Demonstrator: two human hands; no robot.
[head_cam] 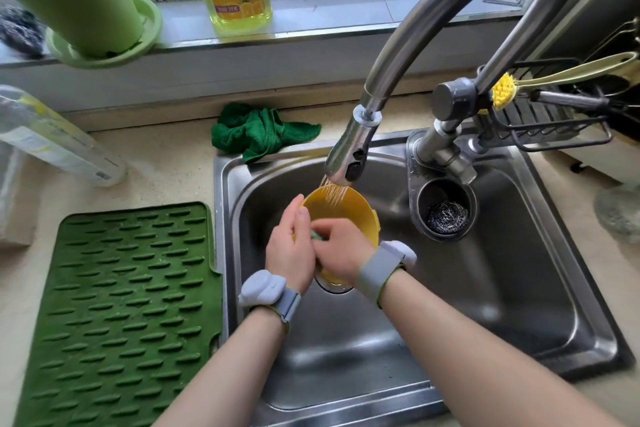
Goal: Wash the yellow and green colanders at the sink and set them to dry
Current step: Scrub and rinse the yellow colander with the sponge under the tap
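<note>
Green drying mat [121, 315] lies flat on the worktop [166, 166], left of the sink [519, 305]. Left hand [289, 246] grips the near left rim of the yellow colander [337, 210], fingers curled round it. Colander is held over the basin, tilted, opening facing up and away toward the running faucet [349, 154]. Right hand [341, 250] pinches a small green item, too hidden to identify, against the colander.
</note>
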